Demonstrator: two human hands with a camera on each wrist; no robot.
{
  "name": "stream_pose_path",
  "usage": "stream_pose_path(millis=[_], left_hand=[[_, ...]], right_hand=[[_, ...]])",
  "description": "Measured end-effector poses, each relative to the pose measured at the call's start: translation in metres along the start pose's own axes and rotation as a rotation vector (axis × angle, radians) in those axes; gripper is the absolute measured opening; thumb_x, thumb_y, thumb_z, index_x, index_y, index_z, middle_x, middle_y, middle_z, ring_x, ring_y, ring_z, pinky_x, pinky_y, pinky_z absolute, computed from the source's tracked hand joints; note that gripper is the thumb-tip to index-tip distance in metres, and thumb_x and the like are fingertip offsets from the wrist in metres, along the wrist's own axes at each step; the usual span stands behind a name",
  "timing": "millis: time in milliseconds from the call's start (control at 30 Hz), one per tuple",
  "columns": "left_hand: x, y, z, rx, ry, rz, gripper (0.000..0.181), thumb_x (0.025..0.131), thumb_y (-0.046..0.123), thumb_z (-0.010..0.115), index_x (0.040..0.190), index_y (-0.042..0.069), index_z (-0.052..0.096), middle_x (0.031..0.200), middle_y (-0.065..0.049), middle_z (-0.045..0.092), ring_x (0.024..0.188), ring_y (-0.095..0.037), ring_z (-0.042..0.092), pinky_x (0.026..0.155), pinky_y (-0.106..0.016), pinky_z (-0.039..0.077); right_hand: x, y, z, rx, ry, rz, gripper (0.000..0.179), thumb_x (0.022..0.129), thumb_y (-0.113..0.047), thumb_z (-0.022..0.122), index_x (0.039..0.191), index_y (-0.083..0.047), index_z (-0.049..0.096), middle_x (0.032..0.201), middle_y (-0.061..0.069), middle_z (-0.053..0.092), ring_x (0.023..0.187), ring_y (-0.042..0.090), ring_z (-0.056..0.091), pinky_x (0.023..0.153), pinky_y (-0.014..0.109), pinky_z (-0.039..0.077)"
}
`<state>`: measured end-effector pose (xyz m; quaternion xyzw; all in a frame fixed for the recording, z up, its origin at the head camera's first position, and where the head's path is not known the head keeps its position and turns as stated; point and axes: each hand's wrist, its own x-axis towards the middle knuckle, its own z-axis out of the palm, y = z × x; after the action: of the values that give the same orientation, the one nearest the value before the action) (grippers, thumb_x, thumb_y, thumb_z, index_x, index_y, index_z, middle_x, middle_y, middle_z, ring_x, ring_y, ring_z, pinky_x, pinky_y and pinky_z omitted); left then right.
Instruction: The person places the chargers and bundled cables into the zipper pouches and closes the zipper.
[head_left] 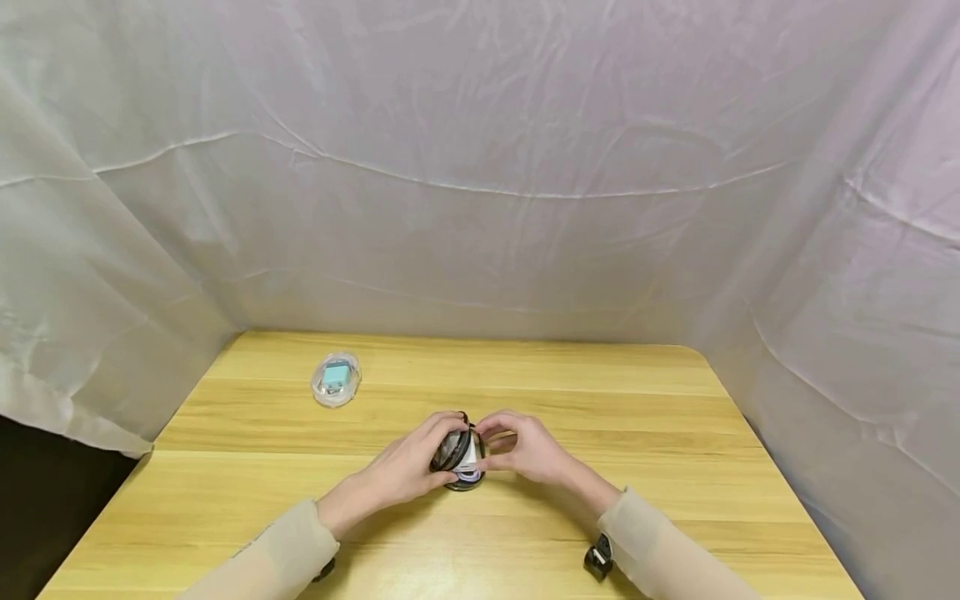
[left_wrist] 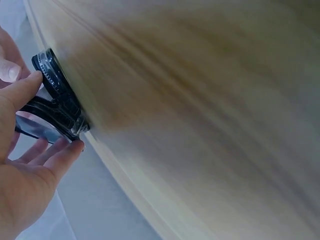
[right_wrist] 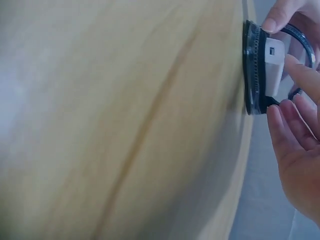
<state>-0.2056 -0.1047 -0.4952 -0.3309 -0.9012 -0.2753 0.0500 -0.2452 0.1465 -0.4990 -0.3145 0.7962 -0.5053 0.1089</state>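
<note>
A small round black zip case (head_left: 447, 451) stands unzipped near the middle of the table, its lid tilted up toward the left. Inside sits a white USB charger (right_wrist: 273, 67), its port showing in the right wrist view. Below it in the head view is a bit of pale cable (head_left: 468, 477). My left hand (head_left: 408, 461) grips the case from the left, thumb at the near side and fingers over the far edge. From the right, my right hand (head_left: 529, 451) holds the case's far rim with curved fingers, its thumb close against the charger; whether they touch is unclear.
A clear round case (head_left: 318, 391) with a light-blue block (head_left: 337, 374) in it lies at the back left of the wooden table (head_left: 637, 417). Grey-white fabric (head_left: 480, 250) hangs along the back and both sides. A black device (head_left: 598, 557) sits under the right wrist.
</note>
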Motion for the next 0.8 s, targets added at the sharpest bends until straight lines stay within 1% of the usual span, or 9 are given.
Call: stream_pose_path(millis=[100, 233, 300, 400, 500, 600, 633, 700, 800], left_hand=[[0.000, 0.000, -0.001, 0.035, -0.010, 0.016, 0.074, 0.083, 0.019, 0.089, 0.147, 0.017, 0.052, 0.154, -0.011, 0.048, 0.127, -0.036, 0.061, 0.095, -0.051, 0.060], [0.000, 0.000, -0.001, 0.070, -0.027, 0.019, 0.076, 0.085, 0.022, 0.087, 0.152, 0.019, 0.051, 0.156, -0.009, 0.046, 0.123, -0.035, 0.064, 0.087, -0.045, 0.063], [-0.001, 0.001, -0.002, 0.074, -0.036, 0.008, 0.077, 0.086, 0.024, 0.087, 0.153, 0.019, 0.050, 0.157, -0.008, 0.046, 0.123, -0.033, 0.064, 0.087, -0.043, 0.062], [-0.001, 0.001, -0.002, 0.069, -0.046, -0.008, 0.079, 0.086, 0.027, 0.087, 0.155, 0.018, 0.048, 0.156, -0.006, 0.047, 0.124, -0.032, 0.064, 0.091, -0.044, 0.061], [0.001, 0.002, -0.006, 0.042, -0.057, -0.023, 0.082, 0.084, 0.032, 0.087, 0.155, 0.017, 0.048, 0.156, -0.006, 0.048, 0.126, -0.034, 0.062, 0.097, -0.049, 0.059], [0.005, 0.003, -0.014, 0.011, -0.063, -0.041, 0.080, 0.084, 0.037, 0.086, 0.153, 0.017, 0.051, 0.156, -0.008, 0.048, 0.129, -0.036, 0.060, 0.101, -0.055, 0.055], [0.007, 0.003, -0.018, -0.006, -0.061, -0.052, 0.079, 0.085, 0.038, 0.086, 0.152, 0.015, 0.052, 0.155, -0.009, 0.049, 0.130, -0.037, 0.059, 0.102, -0.058, 0.054], [0.009, 0.002, -0.024, -0.037, -0.051, -0.080, 0.074, 0.087, 0.037, 0.084, 0.150, 0.014, 0.053, 0.155, -0.010, 0.049, 0.133, -0.037, 0.057, 0.106, -0.060, 0.050], [0.011, -0.001, -0.033, -0.088, -0.010, -0.125, 0.065, 0.092, 0.033, 0.080, 0.148, 0.013, 0.055, 0.153, -0.009, 0.052, 0.134, -0.035, 0.056, 0.109, -0.059, 0.048]], right_hand=[[-0.004, -0.002, -0.004, -0.003, 0.016, 0.016, 0.049, 0.084, -0.009, 0.087, 0.126, 0.002, 0.066, 0.126, 0.017, 0.067, 0.115, 0.035, 0.068, 0.099, 0.039, 0.059], [-0.011, -0.003, -0.010, 0.008, 0.057, 0.031, 0.046, 0.088, -0.007, 0.083, 0.128, 0.003, 0.065, 0.128, 0.022, 0.066, 0.117, 0.041, 0.066, 0.100, 0.043, 0.058], [-0.014, -0.004, -0.012, 0.028, 0.078, 0.044, 0.045, 0.089, -0.007, 0.081, 0.129, 0.004, 0.064, 0.129, 0.025, 0.064, 0.117, 0.043, 0.066, 0.099, 0.042, 0.058], [-0.017, -0.006, -0.015, 0.061, 0.117, 0.050, 0.044, 0.091, -0.007, 0.080, 0.130, 0.005, 0.063, 0.131, 0.026, 0.063, 0.118, 0.045, 0.064, 0.097, 0.036, 0.059], [-0.020, -0.007, -0.017, 0.106, 0.150, 0.062, 0.044, 0.092, -0.009, 0.079, 0.131, 0.004, 0.063, 0.134, 0.027, 0.062, 0.119, 0.047, 0.063, 0.094, 0.032, 0.060], [-0.023, -0.010, -0.017, 0.137, 0.180, 0.083, 0.042, 0.093, -0.010, 0.078, 0.132, 0.001, 0.064, 0.137, 0.027, 0.061, 0.119, 0.048, 0.064, 0.088, 0.030, 0.062], [-0.023, -0.010, -0.016, 0.142, 0.189, 0.082, 0.041, 0.093, -0.009, 0.077, 0.132, 0.001, 0.064, 0.137, 0.028, 0.061, 0.118, 0.048, 0.065, 0.087, 0.030, 0.062], [-0.023, -0.012, -0.014, 0.134, 0.210, 0.077, 0.040, 0.094, -0.009, 0.076, 0.131, 0.000, 0.065, 0.136, 0.026, 0.063, 0.117, 0.047, 0.065, 0.087, 0.028, 0.062], [-0.022, -0.012, -0.007, 0.100, 0.245, 0.062, 0.038, 0.094, -0.008, 0.076, 0.130, -0.001, 0.067, 0.133, 0.021, 0.066, 0.118, 0.041, 0.066, 0.091, 0.028, 0.060]])
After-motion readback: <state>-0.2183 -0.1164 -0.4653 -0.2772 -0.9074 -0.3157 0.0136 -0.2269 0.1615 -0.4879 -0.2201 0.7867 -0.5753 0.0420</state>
